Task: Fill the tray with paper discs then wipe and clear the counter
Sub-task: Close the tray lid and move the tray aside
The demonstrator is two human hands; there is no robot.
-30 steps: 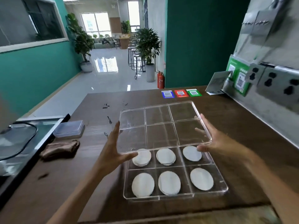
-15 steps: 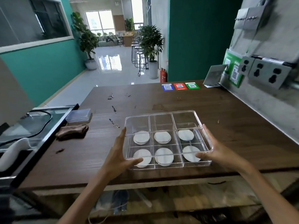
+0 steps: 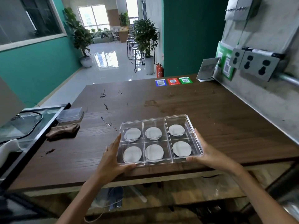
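A clear plastic tray (image 3: pixel 196 139) with several compartments sits near the front edge of the brown wooden counter (image 3: pixel 202 110). Each compartment holds a white paper disc (image 3: pixel 182 148). A clear lid (image 3: pixel 155 122) lies on top of the tray. My left hand (image 3: pixel 111 160) grips the tray's left side and front left corner. My right hand (image 3: pixel 208 154) grips the right side and front right corner. A brown cloth (image 3: pixel 63 132) lies crumpled at the counter's left edge.
Dark crumbs and smears (image 3: pixel 105 107) dot the counter's left and middle. A small clear box (image 3: pixel 70 114) lies behind the cloth. Coloured QR cards (image 3: pixel 173 81) sit at the far edge. A grey wall with sockets (image 3: pixel 255 63) borders the right. A glass-topped cabinet (image 3: pixel 24 125) stands left.
The lid, held above the tray a second ago, has come down onto it. Both hands moved down with it and now hold the closed tray's sides.
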